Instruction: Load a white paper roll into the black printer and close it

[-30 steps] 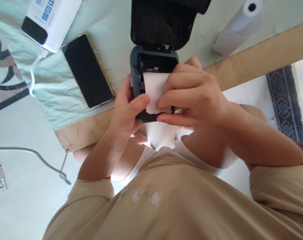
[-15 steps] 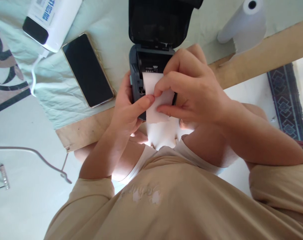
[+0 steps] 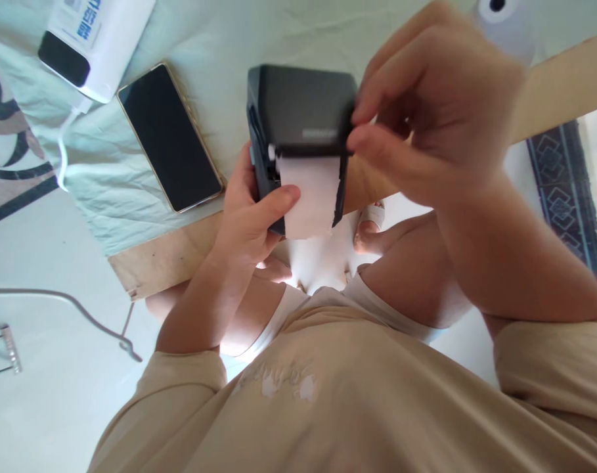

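Observation:
A small black receipt printer (image 3: 303, 98) is held over the table's front edge, its lid swung down and partly closed over the paper bay. A strip of white paper (image 3: 310, 197) comes out under the lid's edge and hangs toward me. My left hand (image 3: 251, 213) grips the printer's left side, its thumb pressing the paper. My right hand (image 3: 436, 105) pinches the lid's right front corner between thumb and finger; it is slightly blurred. The inside of the bay is mostly hidden beneath the lid.
Left of the printer lies a dark-screened phone (image 3: 173, 138) on the pale green cloth (image 3: 204, 39). A white device (image 3: 101, 46) with a cable (image 3: 64, 148) is farther left. Behind my right hand stands a paper roll (image 3: 508, 26), partly hidden. The wooden table edge (image 3: 170, 253) runs across in front.
The printer's lid, upright before, has swung down over the bay. My right hand has left the paper strip and moved up and right to the lid's corner. My left hand keeps its grip.

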Demonstrator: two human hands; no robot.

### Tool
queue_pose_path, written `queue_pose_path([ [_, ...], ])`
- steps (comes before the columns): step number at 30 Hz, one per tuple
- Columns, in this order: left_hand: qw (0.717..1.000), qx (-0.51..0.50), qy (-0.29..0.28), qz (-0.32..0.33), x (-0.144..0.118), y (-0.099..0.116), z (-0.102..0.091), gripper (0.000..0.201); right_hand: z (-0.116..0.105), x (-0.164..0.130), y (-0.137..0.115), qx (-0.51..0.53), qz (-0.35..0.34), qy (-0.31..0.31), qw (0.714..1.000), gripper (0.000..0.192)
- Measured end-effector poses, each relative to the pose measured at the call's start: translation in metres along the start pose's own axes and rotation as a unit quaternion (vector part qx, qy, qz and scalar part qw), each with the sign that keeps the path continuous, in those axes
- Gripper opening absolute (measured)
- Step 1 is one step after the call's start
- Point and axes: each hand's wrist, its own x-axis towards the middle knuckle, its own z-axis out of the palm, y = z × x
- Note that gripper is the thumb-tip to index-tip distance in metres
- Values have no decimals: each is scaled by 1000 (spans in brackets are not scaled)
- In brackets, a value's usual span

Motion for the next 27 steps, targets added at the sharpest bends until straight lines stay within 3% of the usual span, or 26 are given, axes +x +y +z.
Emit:
queue_pose_path([
  [1,1000,1,0,-2,0,0,0,38,0,0,1,-28,-33,-35,998,23],
  [3,1000,-1,-9,-3,0,-1,-1,35,2,1,1,-47,-22,-94,994,26],
  [5,1000,-7,-16,9,0,-3,-3,32,4,1,1,-36,1,-74,997,37],
  [7,999,-20,-25,30,0,-4,-3,30,6,1,3,17,33,-62,997,55],
  [10,997,-33,-49,39,-1,-3,-2,35,8,2,9,124,90,-141,978,69],
  [13,998,-21,-52,29,-1,-3,-2,43,8,2,12,156,128,-193,960,72],
  [19,996,-30,-76,37,0,-6,-4,52,12,3,15,171,122,-183,960,76],
  [27,997,-29,-65,21,-3,-1,0,41,19,-1,10,144,48,-155,976,72],
])
